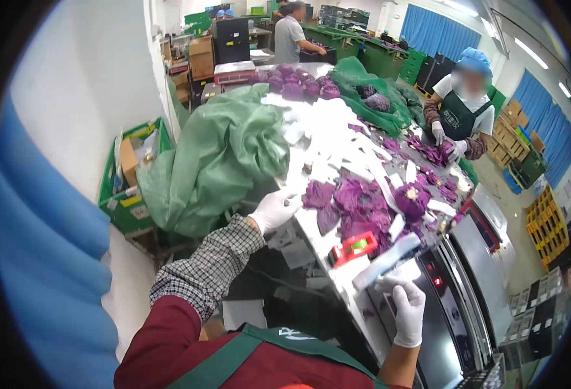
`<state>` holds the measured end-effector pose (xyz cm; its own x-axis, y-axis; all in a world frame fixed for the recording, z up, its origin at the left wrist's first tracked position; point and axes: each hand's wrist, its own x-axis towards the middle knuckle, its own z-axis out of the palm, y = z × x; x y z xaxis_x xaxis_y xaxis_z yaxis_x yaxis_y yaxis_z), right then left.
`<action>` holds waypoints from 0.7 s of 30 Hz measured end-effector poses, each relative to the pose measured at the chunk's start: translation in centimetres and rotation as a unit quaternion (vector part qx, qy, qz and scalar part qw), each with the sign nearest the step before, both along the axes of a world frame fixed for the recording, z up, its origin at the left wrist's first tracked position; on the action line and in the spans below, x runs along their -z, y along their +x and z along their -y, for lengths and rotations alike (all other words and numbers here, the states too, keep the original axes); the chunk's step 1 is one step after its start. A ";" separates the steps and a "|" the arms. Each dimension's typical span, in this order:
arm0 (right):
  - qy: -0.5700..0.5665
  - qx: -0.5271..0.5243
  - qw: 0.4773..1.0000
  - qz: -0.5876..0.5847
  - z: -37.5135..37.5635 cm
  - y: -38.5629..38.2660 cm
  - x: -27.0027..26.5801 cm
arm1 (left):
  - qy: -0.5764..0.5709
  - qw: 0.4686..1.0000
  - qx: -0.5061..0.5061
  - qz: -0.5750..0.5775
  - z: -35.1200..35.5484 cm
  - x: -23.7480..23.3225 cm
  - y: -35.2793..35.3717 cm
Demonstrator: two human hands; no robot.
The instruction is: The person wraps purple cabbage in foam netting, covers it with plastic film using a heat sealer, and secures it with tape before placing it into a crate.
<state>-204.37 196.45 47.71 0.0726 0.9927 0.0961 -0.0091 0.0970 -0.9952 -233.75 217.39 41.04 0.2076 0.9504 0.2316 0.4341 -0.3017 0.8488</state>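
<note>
My left hand (275,211), in a white glove, is at the left edge of the table beside loose purple cabbage leaves (357,204). Its fingers reach out toward the tabletop, and no held thing shows in them. Over the dark metal machine with a red light (438,305) is my gloved right hand (405,312), fingers bent but apart. Just beyond its fingertips lies a pale translucent strip (386,260). A red tape dispenser (353,249) rests at the table edge between my hands. Farther right sits a partly peeled purple cabbage (412,200).
A green mesh sack (224,152) bulges over the table's left side. White strips (334,139) spread across the middle, with whole purple cabbages (295,84) behind. Opposite, a co-worker (462,110) handles purple leaves. A green crate (130,201) stands by the wall.
</note>
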 end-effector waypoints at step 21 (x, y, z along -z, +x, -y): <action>-0.086 0.210 0.973 -0.030 -20.6 -3.7 -1.9 | 0.073 0.906 -0.112 -0.401 -45.2 5.7 1.6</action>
<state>-208.06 217.06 49.65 0.4764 0.8750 -0.0860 -0.0634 -0.0634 -0.9960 -232.14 262.58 35.33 0.1709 0.9608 0.2183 0.9578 -0.2140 0.1921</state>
